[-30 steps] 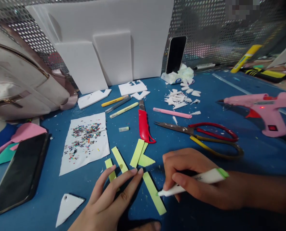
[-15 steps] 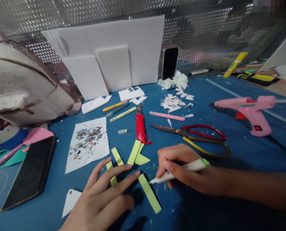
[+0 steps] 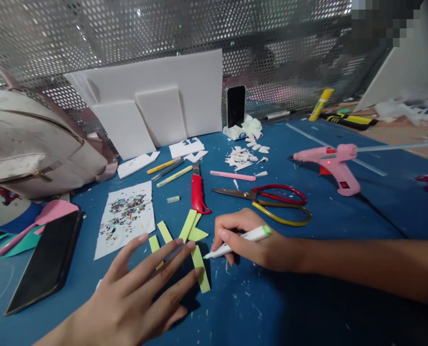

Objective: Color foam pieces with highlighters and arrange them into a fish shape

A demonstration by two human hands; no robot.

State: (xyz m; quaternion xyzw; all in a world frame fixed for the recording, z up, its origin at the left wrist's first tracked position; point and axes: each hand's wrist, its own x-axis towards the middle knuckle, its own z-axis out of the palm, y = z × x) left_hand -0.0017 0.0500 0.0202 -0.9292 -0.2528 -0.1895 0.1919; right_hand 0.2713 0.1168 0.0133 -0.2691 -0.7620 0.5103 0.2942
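My left hand (image 3: 138, 290) lies palm down with its fingers spread, fingertips resting on a light green strip (image 3: 200, 259). In my right hand (image 3: 259, 252) is a white marker with a green end (image 3: 255, 234); its green tip meets or nearly meets the strip's right edge. Around my left fingers lie more light green strips, one at the far side (image 3: 188, 225) overlapping a pointed green piece (image 3: 199, 233). Two shorter strips, a middle one (image 3: 164, 231) and a left one (image 3: 154, 243), are partly under or beside my fingers. Just beyond is a red-handled cutter (image 3: 197, 192).
Scissors (image 3: 257, 194) and a pink glue gun (image 3: 331, 161) lie to the right. A paper with colourful bits (image 3: 106, 240), a dark phone (image 3: 48, 259) and a backpack (image 3: 30, 144) are left. White boards (image 3: 199, 91), a propped phone (image 3: 236, 105), and white scraps (image 3: 241, 157) stand or lie behind.
The view has shifted, so the scene sits further left. My left fingertips have come onto the strip beside the marker, and that strip now stands more upright. The marker stays in my right hand.
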